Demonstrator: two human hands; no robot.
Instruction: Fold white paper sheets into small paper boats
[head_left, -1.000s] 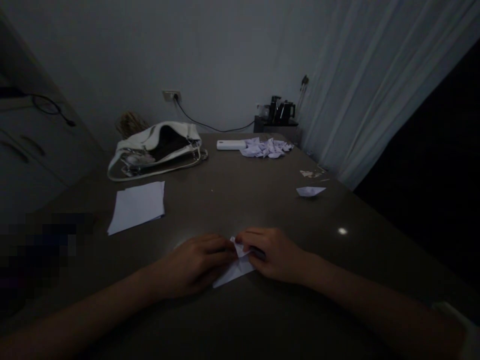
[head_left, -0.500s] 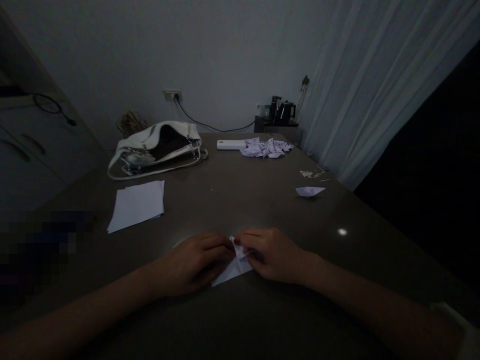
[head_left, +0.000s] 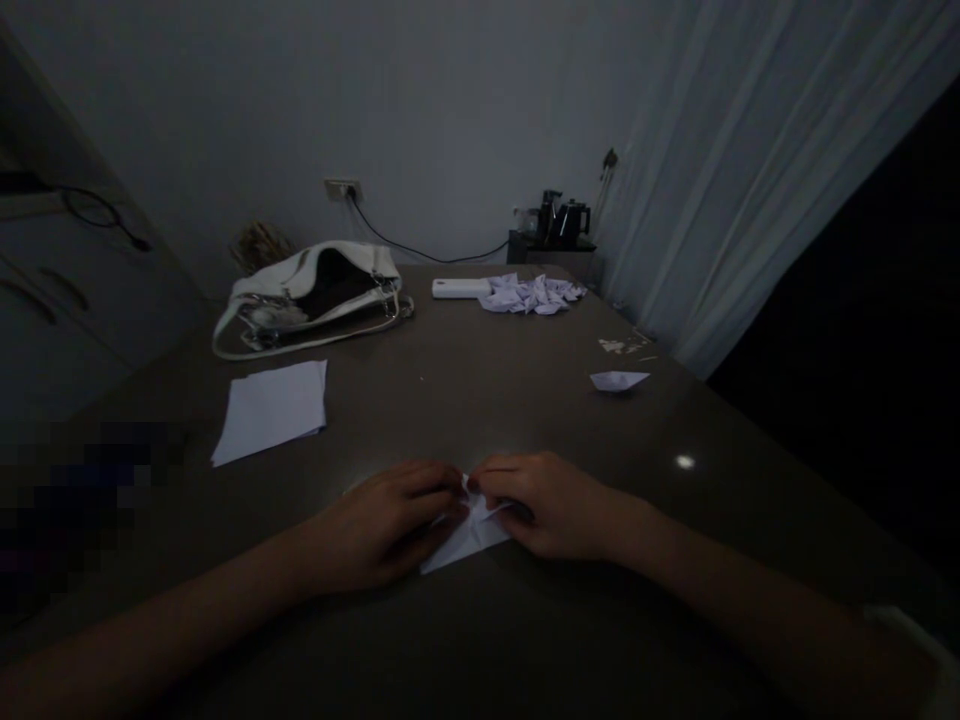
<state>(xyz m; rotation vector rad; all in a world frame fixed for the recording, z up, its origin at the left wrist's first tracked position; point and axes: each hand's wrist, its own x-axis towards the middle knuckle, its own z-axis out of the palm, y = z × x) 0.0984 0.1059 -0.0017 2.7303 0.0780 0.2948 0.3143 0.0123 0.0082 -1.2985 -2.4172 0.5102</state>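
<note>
- Far left: pale cabinet [head_left: 45, 300], two dark handles, dark cable [head_left: 97, 212] looped in front of its upper part; pixelated patch lower down, contents unreadable.
- Dried stalks [head_left: 259, 248], just behind the bag.
- Paper stack [head_left: 274, 405], white sheets, edges not squared, lying flat on the brown worktop [head_left: 450, 420].
- White bag [head_left: 300, 285], on its side, mouth gaping, strap looped out in front, behind the stack.
- Wall outlet [head_left: 343, 190], plug in, black cord running right along the wall.
- Left hand [head_left: 394, 525], palm down, fingers bent and close together, holding the left part of the folded paper; exact fingertip contact partly hidden.
- White bar-shaped object [head_left: 459, 289], far part of worktop, touching or just beside the paper pile, can't tell which.
- Folded paper [head_left: 472, 538], between both hands at near middle of worktop, small flap and point at top, straight lower edge slanting up rightward.
- Paper pile [head_left: 531, 295], many folded white pieces heaped together.
- Right hand [head_left: 544, 508], fingers curled, thumb and index narrow, pinching right side of folded paper.
- Black kettle [head_left: 571, 222], on low dark stand behind worktop.
- Folded paper piece [head_left: 619, 381], boat-like, alone; pale scraps [head_left: 619, 346] just behind.
- Sheer curtain [head_left: 697, 200], right side.
</note>
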